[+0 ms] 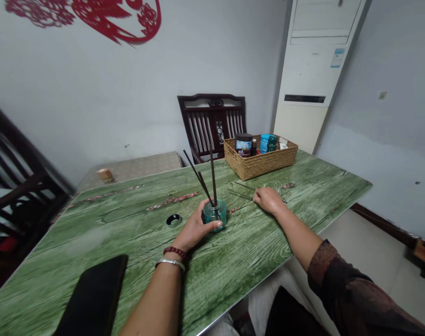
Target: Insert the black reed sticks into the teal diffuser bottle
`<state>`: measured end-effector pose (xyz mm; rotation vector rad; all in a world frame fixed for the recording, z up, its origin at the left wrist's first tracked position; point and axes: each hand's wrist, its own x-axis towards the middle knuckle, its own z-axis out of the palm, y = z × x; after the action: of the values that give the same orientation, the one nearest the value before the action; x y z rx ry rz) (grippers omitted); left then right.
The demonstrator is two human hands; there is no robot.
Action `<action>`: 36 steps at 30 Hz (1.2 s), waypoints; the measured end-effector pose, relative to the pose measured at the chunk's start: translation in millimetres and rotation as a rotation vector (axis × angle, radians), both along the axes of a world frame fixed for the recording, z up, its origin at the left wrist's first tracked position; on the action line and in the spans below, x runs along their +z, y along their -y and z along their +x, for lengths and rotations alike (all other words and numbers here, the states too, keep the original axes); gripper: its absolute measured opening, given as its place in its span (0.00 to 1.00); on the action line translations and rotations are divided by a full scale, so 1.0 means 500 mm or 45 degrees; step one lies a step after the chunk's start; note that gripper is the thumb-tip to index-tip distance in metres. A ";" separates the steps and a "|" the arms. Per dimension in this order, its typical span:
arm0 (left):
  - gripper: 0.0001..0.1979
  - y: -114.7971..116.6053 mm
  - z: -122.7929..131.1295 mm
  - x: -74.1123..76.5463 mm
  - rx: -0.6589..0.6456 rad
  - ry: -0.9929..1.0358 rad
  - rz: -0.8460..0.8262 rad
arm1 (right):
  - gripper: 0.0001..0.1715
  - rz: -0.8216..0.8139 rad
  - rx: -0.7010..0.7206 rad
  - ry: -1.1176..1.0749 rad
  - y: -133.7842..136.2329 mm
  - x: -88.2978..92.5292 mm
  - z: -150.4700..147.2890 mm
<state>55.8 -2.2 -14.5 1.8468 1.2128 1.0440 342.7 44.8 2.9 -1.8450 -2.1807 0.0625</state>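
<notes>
My left hand (197, 225) is wrapped round a small glass reed diffuser bottle (222, 211) with teal liquid, standing upright on the green table (138, 238). Several dark reed sticks (213, 179) rise from its neck and lean apart. Left of the bottle lies a black ring-shaped cap (173, 220). To the right, my right hand (267, 199) is closed low over the tabletop. A thin dark reed stick (244, 185) juts out from its fingers to the left, with a fainter line below it that may be a shadow or another stick. The fingertips are partly hidden.
A woven basket (268, 164) with a dark-lidded jar (243, 145) and other containers stands at the back right. A black flat device (93, 298) lies at the front left. Behind the table are a dark wooden chair (194, 103) and a lower surface bearing a small orange-brown object (105, 175).
</notes>
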 end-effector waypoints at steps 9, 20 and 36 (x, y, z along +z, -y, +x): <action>0.40 0.003 0.003 0.005 -0.009 0.012 -0.012 | 0.10 0.583 0.287 -1.272 0.031 0.138 -0.043; 0.39 -0.003 -0.001 -0.006 -0.019 0.014 0.041 | 0.09 0.445 0.674 -1.703 0.059 0.209 -0.200; 0.40 -0.009 0.000 -0.012 -0.049 0.038 0.072 | 0.05 0.306 0.516 -1.194 0.044 0.099 -0.236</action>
<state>55.9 2.2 -20.3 1.8837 1.1362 1.0912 224.8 22.9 52.3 -0.9095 -1.7107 0.5862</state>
